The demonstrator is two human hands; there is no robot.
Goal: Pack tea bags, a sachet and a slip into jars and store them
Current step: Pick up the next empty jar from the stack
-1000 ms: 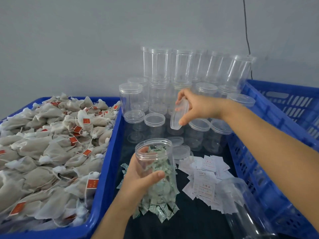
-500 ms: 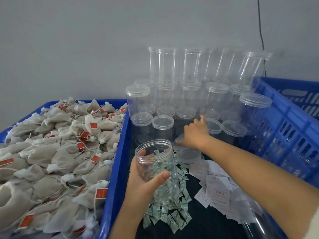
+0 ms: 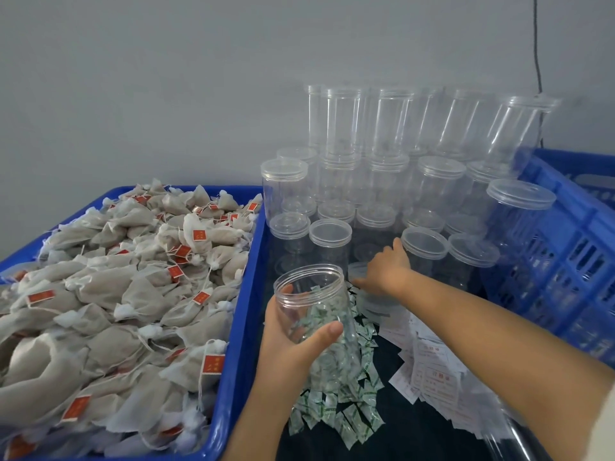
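While the left hand (image 3: 296, 341) grips the light, rigid open jar (image 3: 312, 314) mid-wall, the right hand (image 3: 386, 271), fingers extended, apparently presses a loose lid (image 3: 357, 270).

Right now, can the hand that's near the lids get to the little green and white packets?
Probably yes. The right hand rests on the lids at the far edge of the packets, and nothing covers the pile on its side. The left hand grips the open jar over the pile's left part.
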